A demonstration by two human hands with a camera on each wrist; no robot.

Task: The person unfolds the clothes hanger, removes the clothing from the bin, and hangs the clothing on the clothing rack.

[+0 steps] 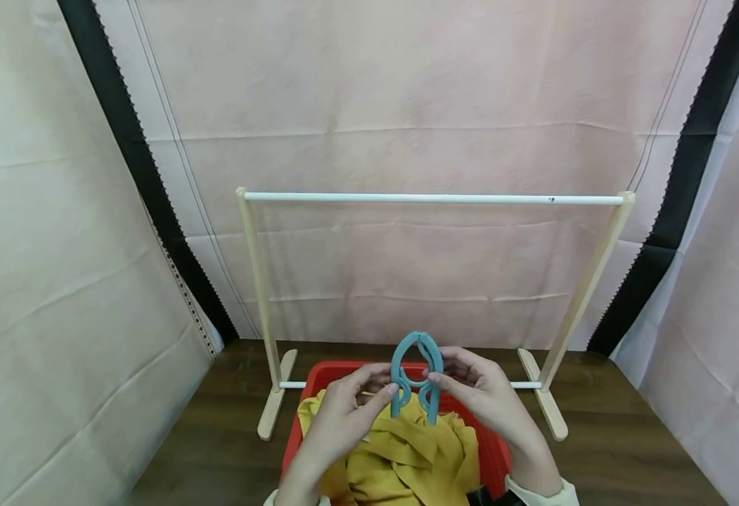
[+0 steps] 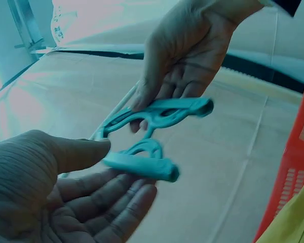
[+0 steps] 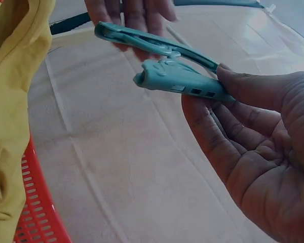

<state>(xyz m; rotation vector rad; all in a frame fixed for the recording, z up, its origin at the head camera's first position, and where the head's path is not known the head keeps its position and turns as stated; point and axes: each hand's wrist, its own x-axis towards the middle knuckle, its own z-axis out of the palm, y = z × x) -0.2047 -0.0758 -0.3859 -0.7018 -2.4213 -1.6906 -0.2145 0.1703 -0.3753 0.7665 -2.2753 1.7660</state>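
A blue-green folding clothes hanger (image 1: 397, 365), its two arms folded down side by side, is held up over the red basket (image 1: 494, 450). My left hand (image 1: 353, 407) pinches one arm between thumb and fingers. On the other arm, my right hand (image 1: 486, 393) has its thumb in front and fingers behind. The left wrist view shows the hanger (image 2: 137, 168) with loops between its arms. In the right wrist view, small slots line the near arm of the hanger (image 3: 180, 83). Crumpled yellow cloth (image 1: 413, 460) fills the basket below both hands.
Behind the basket stands a rack with a white top bar (image 1: 432, 199), pale side posts (image 1: 258, 288) and flat feet (image 1: 553, 414). It rests on a dark wooden table (image 1: 616, 450). Pale fabric walls (image 1: 407, 91) with black edging (image 1: 154, 190) enclose the back and sides.
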